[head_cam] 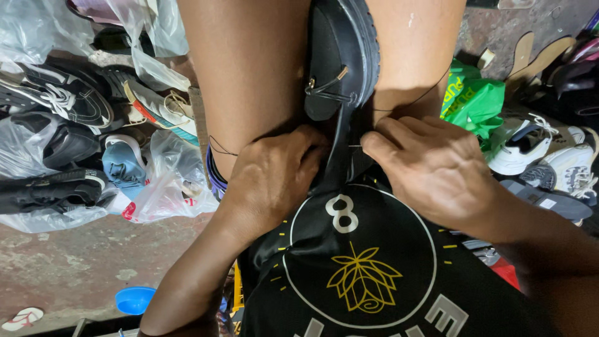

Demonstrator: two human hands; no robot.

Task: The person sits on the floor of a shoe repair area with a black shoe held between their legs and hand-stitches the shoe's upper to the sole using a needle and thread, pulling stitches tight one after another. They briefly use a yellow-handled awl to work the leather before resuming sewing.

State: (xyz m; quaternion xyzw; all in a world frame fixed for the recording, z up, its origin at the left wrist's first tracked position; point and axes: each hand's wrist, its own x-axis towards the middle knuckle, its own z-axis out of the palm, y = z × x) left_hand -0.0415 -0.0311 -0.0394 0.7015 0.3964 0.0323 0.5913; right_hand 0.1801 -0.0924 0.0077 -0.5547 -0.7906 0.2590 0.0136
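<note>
A black shoe (340, 56) with a small gold buckle is clamped sole-out between my bare knees. My left hand (274, 178) grips the shoe's lower edge with curled fingers. My right hand (430, 165) pinches a thin needle (355, 146) against the shoe's seam. A dark thread (412, 103) runs from there across my right knee, and another strand (219, 148) lies on my left thigh. The shoe's lower end is hidden behind my hands and black shirt.
Piles of shoes and clear plastic bags (168, 187) lie on the floor at left. A green bag (474, 100), white sneakers (524, 150) and loose soles (543, 200) sit at right. A blue bowl (134, 299) rests on the concrete floor at lower left.
</note>
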